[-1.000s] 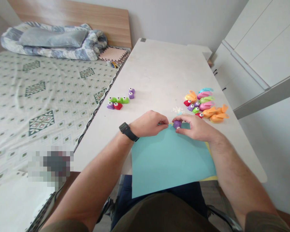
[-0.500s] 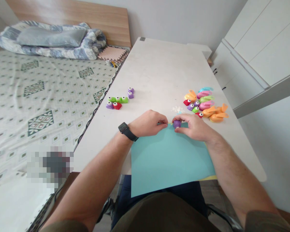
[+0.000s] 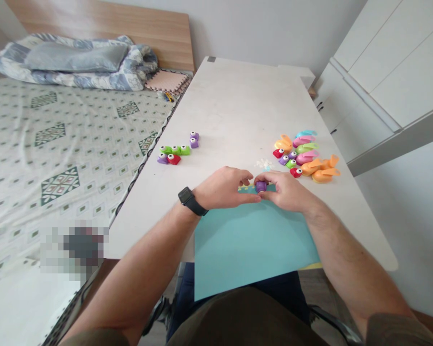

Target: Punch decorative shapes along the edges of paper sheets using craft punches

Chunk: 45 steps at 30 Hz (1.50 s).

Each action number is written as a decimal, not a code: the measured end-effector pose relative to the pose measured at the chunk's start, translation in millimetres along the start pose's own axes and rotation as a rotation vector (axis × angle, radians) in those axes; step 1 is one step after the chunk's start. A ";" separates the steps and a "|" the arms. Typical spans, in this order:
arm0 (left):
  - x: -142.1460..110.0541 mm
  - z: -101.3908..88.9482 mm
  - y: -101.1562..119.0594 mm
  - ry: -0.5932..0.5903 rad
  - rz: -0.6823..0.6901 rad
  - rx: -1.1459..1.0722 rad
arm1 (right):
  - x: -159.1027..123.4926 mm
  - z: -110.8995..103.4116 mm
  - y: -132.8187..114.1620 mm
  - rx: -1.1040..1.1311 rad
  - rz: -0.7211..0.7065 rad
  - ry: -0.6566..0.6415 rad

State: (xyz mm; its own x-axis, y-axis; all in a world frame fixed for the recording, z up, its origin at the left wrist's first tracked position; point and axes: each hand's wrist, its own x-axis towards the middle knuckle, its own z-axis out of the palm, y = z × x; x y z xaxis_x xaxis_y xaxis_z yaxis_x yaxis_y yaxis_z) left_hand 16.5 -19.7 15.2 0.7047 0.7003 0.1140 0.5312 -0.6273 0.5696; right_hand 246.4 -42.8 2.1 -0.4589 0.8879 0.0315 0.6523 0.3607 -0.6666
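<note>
A small purple craft punch [image 3: 261,187] sits at the far edge of a light blue sheet of paper [image 3: 252,245]. My right hand [image 3: 292,191] grips it between the thumb and fingers. My left hand [image 3: 228,187] is open just left of the punch, thumb stretched along the paper towards it and fingers lifted apart. I cannot tell whether that thumb touches the punch. Yellow spots run along the paper's far edge between my hands. Yellow paper [image 3: 312,265] peeks out from under the blue sheet. Small white and blue paper bits [image 3: 264,164] lie beyond the punch.
Green, purple and red punches [image 3: 173,158] stand in a group at the left of the white table [image 3: 238,105]. More small punches and several larger, lever-topped punches [image 3: 310,156] cluster at the right. A patterned bed [image 3: 94,129] adjoins the table's left side.
My left hand's pinch at the paper edge has opened, its thumb now reaching right towards the punch. Yellow spots along the edge now show. My right hand still holds the punch.
</note>
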 end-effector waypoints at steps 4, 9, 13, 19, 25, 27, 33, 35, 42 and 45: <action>2.9 9.5 3.4 0.004 0.038 0.051 | 0.1 0.9 -1.5 -0.004 -0.032 0.025; 4.5 12.9 0.3 0.012 0.028 0.071 | 0.4 1.9 -2.2 -0.007 -0.050 0.031; 4.2 8.7 0.8 0.057 0.045 0.051 | 0.2 3.2 -1.3 -0.004 -0.051 0.050; 6.4 17.7 1.7 0.030 0.039 0.044 | 0.2 4.2 -4.2 -0.010 -0.077 0.054; 8.4 23.3 -0.6 0.002 0.002 0.014 | 0.3 4.7 -6.8 -0.008 -0.075 0.039; 8.8 22.8 -0.5 -0.004 0.006 0.006 | 0.0 4.8 -6.7 -0.008 -0.072 0.036; 10.9 23.7 -1.9 -0.011 0.003 -0.003 | -0.4 5.8 -6.3 -0.002 -0.061 0.039; 11.5 25.0 -2.8 -0.011 0.016 0.007 | 0.0 6.3 -6.3 -0.004 -0.066 0.036; 12.1 28.4 -4.0 -0.013 0.042 0.070 | 1.3 8.7 -4.7 -0.025 -0.073 0.029; 12.1 28.7 -3.7 -0.021 0.040 0.065 | 1.1 9.4 -4.3 -0.017 -0.072 0.030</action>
State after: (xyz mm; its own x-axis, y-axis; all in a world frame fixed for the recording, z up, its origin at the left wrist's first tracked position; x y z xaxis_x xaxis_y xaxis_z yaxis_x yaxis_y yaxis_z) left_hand 36.6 -18.7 -8.8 0.7352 0.6674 0.1183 0.5312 -0.6758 0.5109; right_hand 237.4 -46.0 -2.0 -0.4868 0.8675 0.1020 0.6282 0.4289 -0.6492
